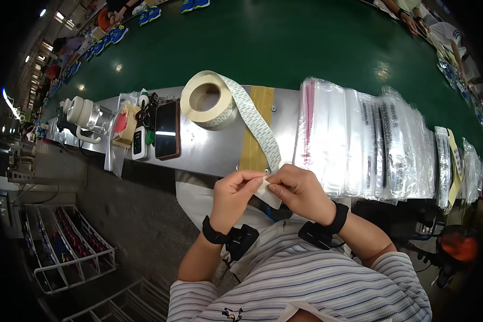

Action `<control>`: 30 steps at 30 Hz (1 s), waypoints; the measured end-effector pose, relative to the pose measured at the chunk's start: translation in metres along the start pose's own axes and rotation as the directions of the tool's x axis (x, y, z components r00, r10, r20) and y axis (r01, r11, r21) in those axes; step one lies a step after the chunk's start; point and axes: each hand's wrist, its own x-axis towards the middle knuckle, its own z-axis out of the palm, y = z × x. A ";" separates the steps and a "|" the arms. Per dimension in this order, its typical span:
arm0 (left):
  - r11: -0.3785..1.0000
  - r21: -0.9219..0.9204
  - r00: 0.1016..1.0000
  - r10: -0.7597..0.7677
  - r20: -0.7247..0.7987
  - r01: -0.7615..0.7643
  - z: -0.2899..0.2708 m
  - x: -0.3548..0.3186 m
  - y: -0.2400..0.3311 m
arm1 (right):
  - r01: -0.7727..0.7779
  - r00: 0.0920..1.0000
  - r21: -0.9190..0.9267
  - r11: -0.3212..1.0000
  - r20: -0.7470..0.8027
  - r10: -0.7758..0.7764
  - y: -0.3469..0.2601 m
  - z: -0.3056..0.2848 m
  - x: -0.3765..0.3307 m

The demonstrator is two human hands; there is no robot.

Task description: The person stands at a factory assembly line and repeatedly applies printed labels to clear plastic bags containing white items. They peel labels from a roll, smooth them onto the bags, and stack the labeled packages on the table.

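A large roll of label tape [213,124] rests on the metal ledge, and its unwound strip [255,122] runs down toward me to the ledge's near edge. Both my hands meet at the strip's loose end [272,199]. Thumb and forefinger of my left hand [235,192] pinch a small pale piece there. My right hand [298,189] pinches the same end from the other side, its fingertips almost touching the left ones. Whether the pale piece is a label or backing paper is partly hidden by the fingers.
Stacks of clear plastic bags [338,139] lie right of the strip. On the left are a phone [167,130], a small white device [139,143] and a clear jug [94,117]. Beyond runs a green conveyor belt [263,48] with blue shoes [150,15]; other people sit along it.
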 end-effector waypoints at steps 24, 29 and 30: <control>0.987 -0.070 0.822 0.162 0.546 -0.147 0.111 0.099 -0.015 | -0.329 0.911 -0.359 0.873 -0.365 0.193 0.080 -0.094 -0.018; 0.491 -0.525 0.669 -0.175 0.722 0.695 0.148 0.140 -0.045 | -0.494 0.782 -0.082 0.866 -0.477 0.401 0.064 -0.106 -0.029; 0.587 -0.466 0.688 -0.227 0.689 0.662 0.150 0.139 -0.050 | -0.516 0.735 0.110 0.849 -0.453 0.505 0.062 -0.113 -0.032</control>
